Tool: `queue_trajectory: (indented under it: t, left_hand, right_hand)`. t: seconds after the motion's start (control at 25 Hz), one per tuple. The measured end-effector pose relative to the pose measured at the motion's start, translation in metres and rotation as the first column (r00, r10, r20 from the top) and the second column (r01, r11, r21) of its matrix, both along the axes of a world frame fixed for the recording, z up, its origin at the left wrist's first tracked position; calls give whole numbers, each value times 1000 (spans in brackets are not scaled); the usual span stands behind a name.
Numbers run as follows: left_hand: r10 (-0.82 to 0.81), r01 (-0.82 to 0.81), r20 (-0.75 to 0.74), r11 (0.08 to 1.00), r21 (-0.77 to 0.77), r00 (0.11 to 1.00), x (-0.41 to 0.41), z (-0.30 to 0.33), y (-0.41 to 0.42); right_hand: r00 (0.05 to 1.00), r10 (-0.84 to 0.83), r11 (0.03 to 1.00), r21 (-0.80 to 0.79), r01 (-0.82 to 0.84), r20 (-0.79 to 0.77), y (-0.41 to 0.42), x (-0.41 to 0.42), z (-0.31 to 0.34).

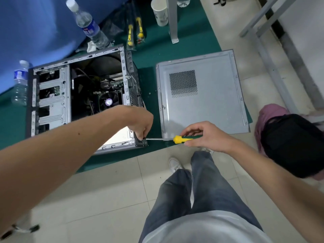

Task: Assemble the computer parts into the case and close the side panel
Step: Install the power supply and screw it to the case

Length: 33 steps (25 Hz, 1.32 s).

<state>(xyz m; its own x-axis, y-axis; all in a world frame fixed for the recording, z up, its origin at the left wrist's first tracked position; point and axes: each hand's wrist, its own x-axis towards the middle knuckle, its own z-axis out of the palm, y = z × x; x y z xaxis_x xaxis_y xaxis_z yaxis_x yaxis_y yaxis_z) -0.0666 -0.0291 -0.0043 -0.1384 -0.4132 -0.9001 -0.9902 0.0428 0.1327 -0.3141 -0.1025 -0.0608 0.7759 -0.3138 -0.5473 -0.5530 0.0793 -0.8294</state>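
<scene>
The table (157, 55), covered in a smooth dark green mat, is carrying everything. On its left the case (52, 95) is lying on its side with the open face up: a boxy shell of dull grey sheet metal, stamped and ribbed at the drive bays on the left, dark inside. A black round fan (108, 102) with a pale hub and some board parts are already sitting in it, so much of the fitting looks done. To the right, just beside the case and apart from it, the side panel (206, 109) is lying flat, a thin grey steel sheet with folded edges and a square patch of punched vent holes. It is not yet on, so closing is still left.

The left hand (140, 123) is reaching down at the near right corner of the case, its fingers (142, 135) curling at the black corner piece; whether they are pinching a screw cannot be told. The right hand (203, 135) is gripping the screwdriver (182, 139) by its glossy yellow and green handle, fingers wrapping round it, the slim shiny shaft pointing left to that corner. A fastening step at the case's rear seems to be under way.

Far off, a clear plastic bottle (87, 25) and a paper cup (160, 13) are standing.
</scene>
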Motion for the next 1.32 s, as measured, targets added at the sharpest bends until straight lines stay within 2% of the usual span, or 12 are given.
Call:
queue_trajectory:
  t: [0.08,0.28,0.48,0.6,0.76,0.84,0.92,1.04,1.2,1.32]
  left_hand:
    - [-32,30,29,998,48,999,-3,0,-4]
    - [-20,15,53,995,96,998,0,3,-5]
    - [-99,97,51,995,37,994,-1,-1,6]
    - [-2,1,-9,999,-53,1000,11,-2,14]
    - [225,-247,-157,959,-137,962,18,-5,21]
    - [358,-402,-245,901,-162,901,23,-2,18]
    - [493,-562,-338,814,-146,802,33,2,16]
    - [688,-784,-460,621,-30,562,43,7,21]
    - [800,-906,-515,411,99,307,45,3,34]
    - [836,-936,-520,307,175,177,46,-1,40]
  right_hand:
    - [999,-50,997,52,50,4,7,1,-5]
    - [998,-56,997,59,55,19,9,6,-11]
    - [999,-12,1000,12,12,32,9,9,-10]
    - [997,-71,993,100,67,34,10,10,-9]
    - [990,-140,981,136,136,16,9,2,-10]
    - [978,-207,962,188,200,17,6,-5,-10]
    - [964,-265,939,236,250,35,1,-11,-10]
    - [947,-315,917,278,287,62,-4,-12,-8]
    - [941,-332,909,292,298,71,-4,-13,-4]
    - [938,-341,906,290,309,66,-5,-16,-5]
